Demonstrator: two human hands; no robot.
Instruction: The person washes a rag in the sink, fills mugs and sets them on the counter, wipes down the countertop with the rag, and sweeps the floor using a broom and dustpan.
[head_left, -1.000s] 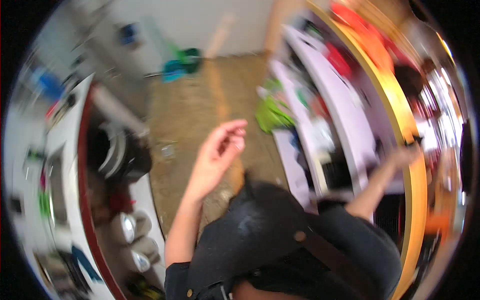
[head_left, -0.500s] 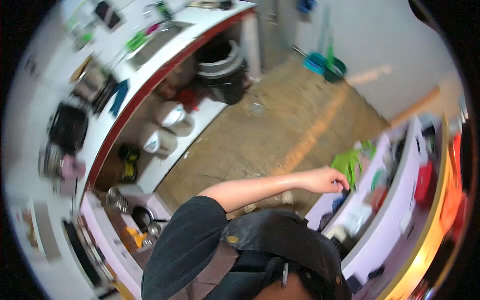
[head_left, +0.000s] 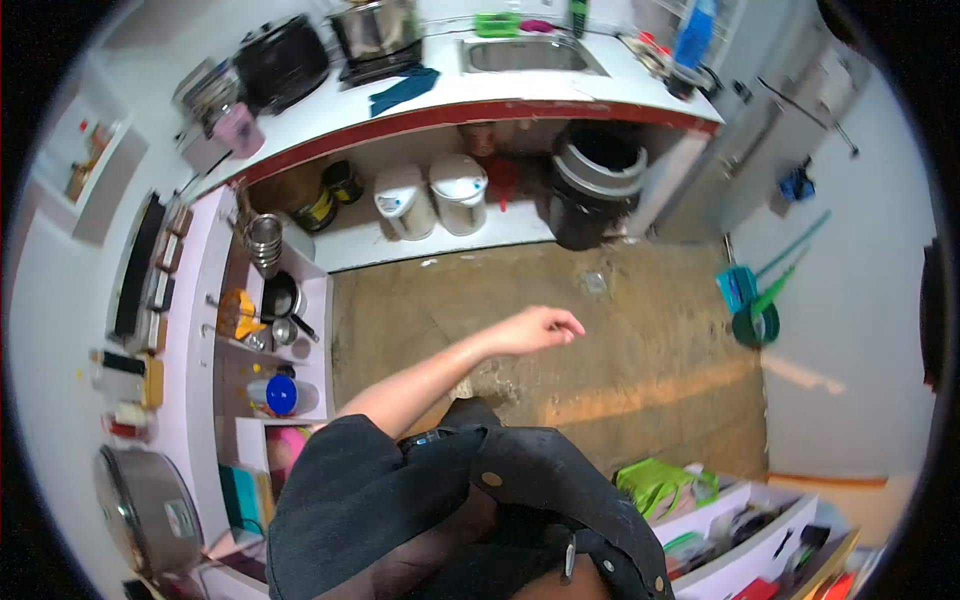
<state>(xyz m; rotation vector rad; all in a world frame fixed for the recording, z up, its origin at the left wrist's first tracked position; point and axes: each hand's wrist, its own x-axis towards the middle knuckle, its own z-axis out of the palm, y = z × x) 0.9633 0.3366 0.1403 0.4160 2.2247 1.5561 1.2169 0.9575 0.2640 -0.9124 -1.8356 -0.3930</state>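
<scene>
My left hand (head_left: pixel 540 331) is held in mid-air over the brown floor (head_left: pixel 660 330), in front of my body. It holds nothing; its fingers are loosely bent and a little apart. The forearm reaches in from the lower left, out of a dark sleeve (head_left: pixel 335 480). My right hand is not in view. A dark apron (head_left: pixel 540 470) covers my body at the bottom.
A white counter (head_left: pixel 440 115) with a sink (head_left: pixel 525 55) spans the top, above two white containers and a black bin (head_left: pixel 590 200). Open shelves (head_left: pixel 315 350) stand left. A green bag (head_left: pixel 665 487) lies lower right, near a teal dustpan (head_left: pixel 737 288).
The view has swung left, bringing the counter across the top. My left hand has moved away from the green bag's side. My right hand, on the yellow edge one second ago, is out of view.
</scene>
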